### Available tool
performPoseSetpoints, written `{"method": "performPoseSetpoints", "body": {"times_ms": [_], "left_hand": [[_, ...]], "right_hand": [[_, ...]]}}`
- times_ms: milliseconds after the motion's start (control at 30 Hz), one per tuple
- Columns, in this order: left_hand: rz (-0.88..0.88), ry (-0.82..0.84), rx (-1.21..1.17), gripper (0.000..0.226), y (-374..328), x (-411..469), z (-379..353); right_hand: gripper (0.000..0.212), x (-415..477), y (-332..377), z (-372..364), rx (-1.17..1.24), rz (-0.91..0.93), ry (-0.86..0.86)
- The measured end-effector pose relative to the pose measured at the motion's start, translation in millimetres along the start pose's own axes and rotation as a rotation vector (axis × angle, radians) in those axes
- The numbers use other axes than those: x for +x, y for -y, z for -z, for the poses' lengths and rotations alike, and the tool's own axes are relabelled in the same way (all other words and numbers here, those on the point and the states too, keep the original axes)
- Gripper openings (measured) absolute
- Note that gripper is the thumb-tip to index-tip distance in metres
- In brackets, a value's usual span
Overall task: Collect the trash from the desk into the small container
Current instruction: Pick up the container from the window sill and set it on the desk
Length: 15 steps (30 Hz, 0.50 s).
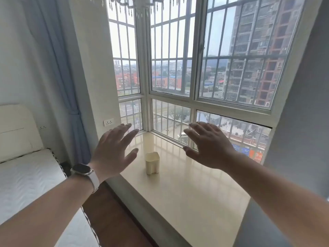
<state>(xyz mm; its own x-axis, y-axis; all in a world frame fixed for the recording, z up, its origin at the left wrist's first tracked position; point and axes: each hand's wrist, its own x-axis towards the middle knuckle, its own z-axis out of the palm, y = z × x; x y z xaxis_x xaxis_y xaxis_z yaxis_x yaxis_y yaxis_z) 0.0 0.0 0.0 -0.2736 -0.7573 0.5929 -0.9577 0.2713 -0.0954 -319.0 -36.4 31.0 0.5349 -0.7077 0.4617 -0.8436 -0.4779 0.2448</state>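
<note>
- Left hand: raised, palm down, fingers straight and spread, holding nothing; hovers over the left edge of the glossy cream stone window ledge. Watch with pale strap on its wrist.
- Right hand: raised too, palm down, fingers straight and slightly spread, holding nothing; seen in front of the lower window panes, above the ledge's far window-side edge.
- Small cream plastic container with rounded-square rim: upright on the ledge, open top, a notch cut in the bottom of its near side. It stands between the two hands and a bit nearer the camera than the fingertips, closer to the left hand's thumb; touched by neither hand. Nearer the ledge's left edge than its right; contents cannot be seen.
- Ledge runs into the corner of the white-framed barred windows; city buildings outside.
- Pale blue curtain hangs left of the window.
- White wall socket on the pillar beside the left hand's fingertips.
- Bed with white mattress and cream headboard on the left; dark wood floor between bed and ledge.
</note>
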Motion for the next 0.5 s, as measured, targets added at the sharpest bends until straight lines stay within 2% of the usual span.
{"method": "performPoseSetpoints", "body": {"times_ms": [267, 500], "left_hand": [[0.096, 0.065, -0.053, 0.061, -27, -28, -63], [0.164, 0.18, -0.098, 0.062, -31, -23, -114]], "right_hand": [[0.062, -30, -7, -60, 0.04, 0.042, 0.055], [0.06, -25, -24, -112, 0.057, 0.053, 0.185]]}}
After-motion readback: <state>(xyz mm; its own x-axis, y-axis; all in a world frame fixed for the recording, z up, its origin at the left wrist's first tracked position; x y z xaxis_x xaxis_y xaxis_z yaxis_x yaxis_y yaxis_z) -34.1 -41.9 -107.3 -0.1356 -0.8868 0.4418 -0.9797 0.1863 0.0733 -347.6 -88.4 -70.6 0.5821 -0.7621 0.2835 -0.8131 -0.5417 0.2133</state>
